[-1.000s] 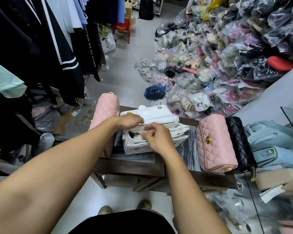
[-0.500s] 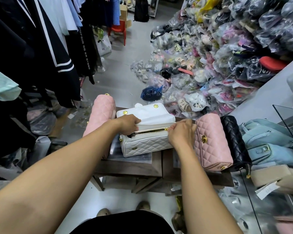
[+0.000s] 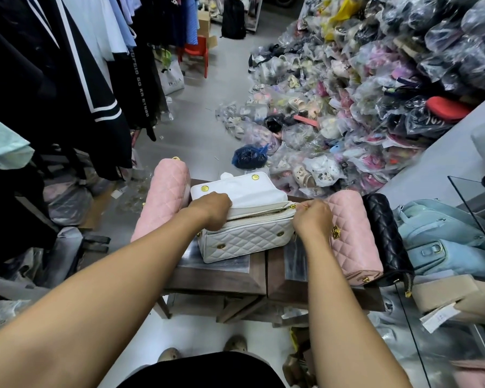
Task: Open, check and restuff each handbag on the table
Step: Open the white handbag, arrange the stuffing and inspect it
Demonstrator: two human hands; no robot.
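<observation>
A white quilted handbag [image 3: 247,239] with gold studs lies on the small dark wooden table [image 3: 221,278], its flap folded back away from me. My left hand [image 3: 210,208] grips the bag's left top edge beside the zip. My right hand [image 3: 312,219] pinches the gold zip pull at the zip's right end; the zip looks drawn shut. One pink quilted handbag [image 3: 165,197] stands at the table's left, another pink handbag [image 3: 353,236] lies at the right with a black quilted handbag [image 3: 387,236] beside it.
Light blue bags [image 3: 443,236] and a beige bag [image 3: 448,295] sit on a glass counter at the right. A heap of plastic-wrapped shoes [image 3: 361,107] fills the floor beyond. Dark clothes [image 3: 67,79] hang at the left. My feet stand under the table's near edge.
My right hand moved from the bag's middle to its right end, drawing the zip along. The opening that showed the inside is now closed. My left hand stayed on the left top edge.
</observation>
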